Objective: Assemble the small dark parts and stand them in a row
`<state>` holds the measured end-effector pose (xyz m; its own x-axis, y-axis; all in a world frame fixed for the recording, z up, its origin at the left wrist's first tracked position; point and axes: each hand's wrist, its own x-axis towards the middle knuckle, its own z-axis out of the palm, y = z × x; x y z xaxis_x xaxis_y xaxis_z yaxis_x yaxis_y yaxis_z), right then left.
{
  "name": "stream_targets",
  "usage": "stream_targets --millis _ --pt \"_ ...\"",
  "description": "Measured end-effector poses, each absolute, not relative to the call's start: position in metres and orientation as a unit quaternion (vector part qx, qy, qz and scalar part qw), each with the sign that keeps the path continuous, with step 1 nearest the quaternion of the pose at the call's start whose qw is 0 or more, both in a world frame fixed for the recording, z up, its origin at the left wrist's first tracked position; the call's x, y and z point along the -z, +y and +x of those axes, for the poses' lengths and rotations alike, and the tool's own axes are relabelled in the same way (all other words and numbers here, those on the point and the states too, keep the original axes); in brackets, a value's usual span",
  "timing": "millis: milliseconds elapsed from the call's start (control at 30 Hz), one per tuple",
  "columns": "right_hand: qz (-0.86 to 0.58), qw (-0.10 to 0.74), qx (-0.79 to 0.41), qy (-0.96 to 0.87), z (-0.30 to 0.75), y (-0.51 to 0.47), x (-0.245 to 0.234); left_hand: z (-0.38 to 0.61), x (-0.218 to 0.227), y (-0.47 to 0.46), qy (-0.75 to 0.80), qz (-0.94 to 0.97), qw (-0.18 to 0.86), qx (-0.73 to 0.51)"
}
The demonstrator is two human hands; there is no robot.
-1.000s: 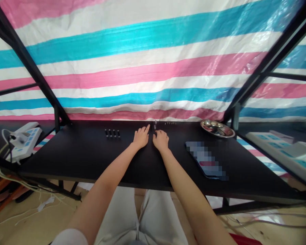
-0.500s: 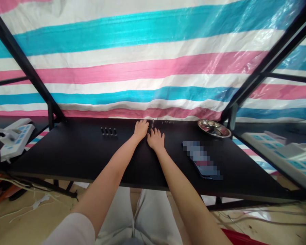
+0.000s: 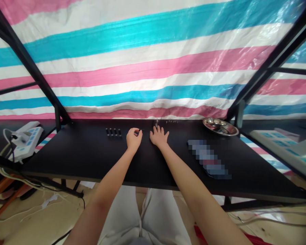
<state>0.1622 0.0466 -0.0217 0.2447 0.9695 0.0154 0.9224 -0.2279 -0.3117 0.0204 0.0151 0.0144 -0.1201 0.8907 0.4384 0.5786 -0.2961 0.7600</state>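
My left hand (image 3: 134, 139) is above the black table (image 3: 91, 153), thumb and fingers curled together in a pinch. Something small and dark seems to show at the fingertips, too small to name. To its left stand several short dark cylinders (image 3: 113, 132) with pale lower ends, in a row. My right hand (image 3: 159, 136) lies palm down on the table, fingers spread, holding nothing. Just beyond its fingertips is a small clear or silvery object (image 3: 156, 121). Several tiny pieces (image 3: 171, 121) lie in a line farther right, near the back edge.
A round shiny metal dish (image 3: 220, 127) sits at the back right. Nearer me lies a blurred blue flat item (image 3: 207, 159). White power strips (image 3: 28, 143) are on the left side surface. Black frame posts (image 3: 44, 83) and a striped plastic sheet (image 3: 142, 73) bound the table.
My left hand has moved left and slightly toward me, its fingers going from laid out to pinched. My right hand's fingers have spread wider. The whole view has shifted slightly.
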Motion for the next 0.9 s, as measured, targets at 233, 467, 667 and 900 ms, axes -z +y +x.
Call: stream_targets --millis 233,467,667,900 --pt "-0.771 0.142 -0.095 -0.613 0.162 0.050 0.022 0.007 -0.008 0.009 0.587 0.602 0.191 -0.507" --pt "-0.739 0.190 -0.057 -0.644 0.158 0.026 0.024 0.006 -0.006 0.015 0.579 0.554 0.273 -0.532" --pt "-0.675 0.310 -0.033 -0.669 0.156 0.010 0.013 0.008 0.000 0.019 0.541 0.509 0.345 -0.574" --pt "-0.576 0.476 -0.077 -0.660 0.152 0.004 0.004 0.009 -0.009 0.013 0.533 0.464 0.406 -0.580"
